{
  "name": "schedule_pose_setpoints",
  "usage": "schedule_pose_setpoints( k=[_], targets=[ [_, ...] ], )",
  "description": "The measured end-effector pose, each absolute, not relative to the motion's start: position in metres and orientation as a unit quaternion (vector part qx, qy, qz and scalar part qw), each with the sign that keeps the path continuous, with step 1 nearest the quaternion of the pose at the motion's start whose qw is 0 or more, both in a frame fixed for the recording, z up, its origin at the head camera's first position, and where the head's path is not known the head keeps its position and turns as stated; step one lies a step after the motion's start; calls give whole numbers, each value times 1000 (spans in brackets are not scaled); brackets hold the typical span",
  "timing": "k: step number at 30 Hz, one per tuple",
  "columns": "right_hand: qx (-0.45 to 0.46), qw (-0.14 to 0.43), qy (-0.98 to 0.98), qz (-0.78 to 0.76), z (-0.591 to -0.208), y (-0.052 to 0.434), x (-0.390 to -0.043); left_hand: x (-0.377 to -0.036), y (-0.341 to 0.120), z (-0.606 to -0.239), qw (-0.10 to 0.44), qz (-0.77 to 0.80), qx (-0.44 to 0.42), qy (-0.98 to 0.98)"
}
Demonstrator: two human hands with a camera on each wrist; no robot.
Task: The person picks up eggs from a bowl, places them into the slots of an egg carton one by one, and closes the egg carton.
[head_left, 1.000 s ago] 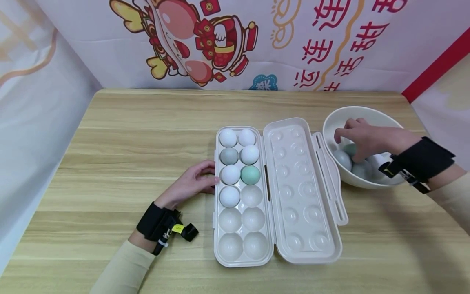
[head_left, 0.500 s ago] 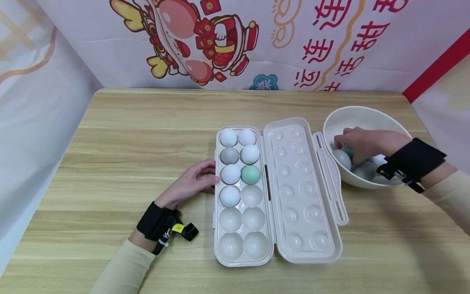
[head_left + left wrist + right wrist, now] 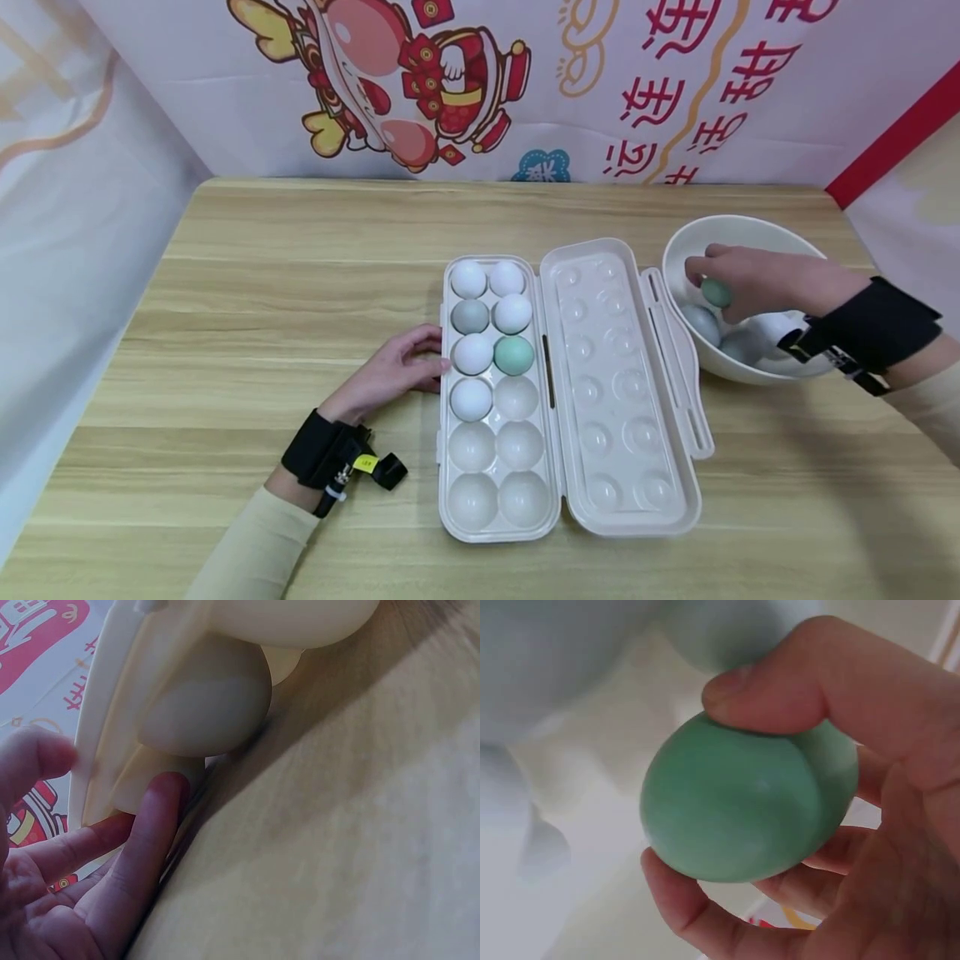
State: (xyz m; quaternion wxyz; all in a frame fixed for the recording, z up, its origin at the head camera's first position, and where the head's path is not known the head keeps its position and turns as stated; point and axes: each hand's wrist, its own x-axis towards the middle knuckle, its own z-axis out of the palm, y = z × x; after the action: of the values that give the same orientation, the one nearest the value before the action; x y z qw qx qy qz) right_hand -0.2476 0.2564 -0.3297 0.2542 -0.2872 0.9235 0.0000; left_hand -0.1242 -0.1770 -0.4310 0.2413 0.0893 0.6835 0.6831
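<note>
Wooden tabletop (image 3: 300, 250) below a festive banner carries an open egg tray (image 3: 498, 525) and a white bowl (image 3: 742, 229). Over the bowl, the right hand (image 3: 757, 282) grasps a green egg (image 3: 716, 292) in curled fingers. Relaxed, the left hand (image 3: 390, 371) rests against the tray's side, holding nothing.

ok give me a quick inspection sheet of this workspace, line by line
surface: wooden table, light grain.
job's things: open egg tray with seven eggs in its far cups, five near cups bare; its lid lies flat to the right; white bowl holds more eggs.
clutter: nothing seen.
grippers: left hand rests against the tray's left edge, fingers relaxed; right hand grips a green egg over the bowl.
cables: nothing seen; black wrist straps only.
surroundings: printed banner behind, white cloth at the sides.
</note>
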Motion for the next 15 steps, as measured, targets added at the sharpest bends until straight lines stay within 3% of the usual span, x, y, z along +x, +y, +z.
schedule_pose_setpoints(
  k=[15],
  targets=[
    [-315,172,933,14,-296,235,-224,-125,-178,-432,236,681,94,687]
  ],
)
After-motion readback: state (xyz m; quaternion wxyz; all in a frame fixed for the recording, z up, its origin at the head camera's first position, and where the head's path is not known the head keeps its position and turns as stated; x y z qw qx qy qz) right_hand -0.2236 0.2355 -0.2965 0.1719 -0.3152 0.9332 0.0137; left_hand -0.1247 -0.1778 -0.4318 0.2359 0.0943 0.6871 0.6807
